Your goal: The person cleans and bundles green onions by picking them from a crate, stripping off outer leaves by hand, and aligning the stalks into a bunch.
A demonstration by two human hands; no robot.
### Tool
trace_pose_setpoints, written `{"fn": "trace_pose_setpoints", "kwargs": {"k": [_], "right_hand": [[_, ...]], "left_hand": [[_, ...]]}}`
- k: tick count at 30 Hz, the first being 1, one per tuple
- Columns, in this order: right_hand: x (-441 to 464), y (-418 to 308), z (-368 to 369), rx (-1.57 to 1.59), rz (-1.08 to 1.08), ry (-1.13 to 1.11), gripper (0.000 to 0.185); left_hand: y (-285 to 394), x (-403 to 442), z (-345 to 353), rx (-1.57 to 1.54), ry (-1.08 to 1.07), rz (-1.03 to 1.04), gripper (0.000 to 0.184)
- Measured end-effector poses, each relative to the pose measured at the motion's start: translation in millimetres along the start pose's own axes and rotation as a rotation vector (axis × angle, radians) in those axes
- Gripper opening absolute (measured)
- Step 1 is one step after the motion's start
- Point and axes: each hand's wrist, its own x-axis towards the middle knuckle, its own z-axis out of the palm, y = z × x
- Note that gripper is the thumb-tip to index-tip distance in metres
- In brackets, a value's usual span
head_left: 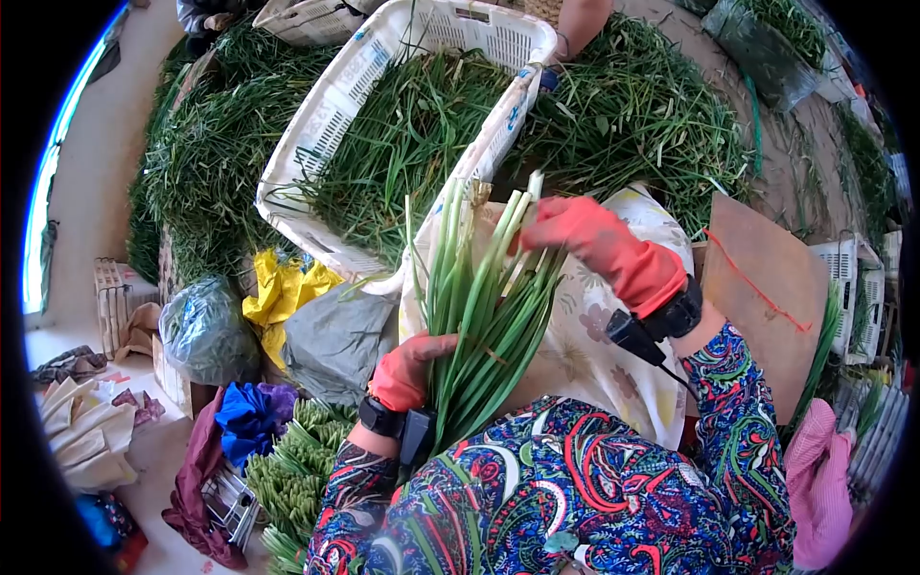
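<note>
A bunch of long green stalks with pale ends (494,326) stands over my lap, pale ends pointing up. My left hand (412,369), in a red glove, is wrapped round the left side of the bunch. At the pale ends on the right is my right hand (585,240), also in a red glove, its fingers curled and partly blurred against the stalks. Whether those fingers pinch single stalks is too blurred to tell. Beneath the bunch lies a pale flowered cloth (613,364). A white basket (331,125) with loose green stalks is just beyond.
Heaps of greens (216,153) lie around the basket. Another person's arm (582,21) shows at the top. Trimmed bundles (302,470) sit at lower left, near a yellow bag (287,295) and a grey bag (340,343). A brown board (764,297) stands at right.
</note>
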Motion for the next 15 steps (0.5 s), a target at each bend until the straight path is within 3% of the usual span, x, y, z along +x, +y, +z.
{"fn": "trace_pose_setpoints", "kwargs": {"k": [3,5,6,7,8,9,10,11,12,13,14,15], "right_hand": [[-13.1,-20.7,-40.5,0.244,-0.140,0.210,0.023],[-9.4,26.4,-149.2,0.286,-0.405,0.467,0.025],[-16.6,36.5,-219.8,0.894,-0.450,0.390,0.028],[-34.7,43.0,-291.1,1.328,-0.357,-0.256,0.032],[-57.3,39.2,-311.0,1.370,-0.515,0.260,0.032],[-65.1,28.2,-294.8,1.237,-0.531,0.747,0.032],[-64.4,17.4,-272.7,1.112,-0.472,0.967,0.032],[-57.0,3.0,-241.6,0.984,-0.384,1.054,0.033],[-48.0,-16.6,-197.4,0.889,-0.275,1.048,0.033],[-44.6,-19.4,-162.0,0.647,-0.426,0.441,0.033],[-33.4,-23.3,-124.6,-0.036,-0.250,0.470,0.037],[-25.8,-13.8,-92.6,0.236,-0.151,0.234,0.044]], "left_hand": [[-2.6,0.9,-4.1,0.194,-0.017,0.117,0.031],[-7.3,2.6,-11.5,0.154,0.008,0.087,0.031],[-8.6,4.6,-14.9,0.047,0.029,0.016,0.031],[-8.9,6.2,-16.1,-0.059,0.046,-0.054,0.032],[-5.5,5.9,-10.9,-0.067,0.078,-0.046,0.032],[2.0,3.8,-0.5,-0.073,0.109,-0.039,0.032],[9.8,1.8,8.0,-0.078,0.139,-0.030,0.032],[15.8,-0.2,13.2,0.013,0.156,-0.048,0.031],[16.0,2.5,14.3,0.000,0.122,-0.054,0.032],[15.8,5.6,15.2,-0.012,0.090,-0.064,0.032],[15.9,7.6,16.1,-0.021,0.059,-0.076,0.033],[17.1,8.1,18.0,-0.014,0.044,-0.085,0.036]]}}
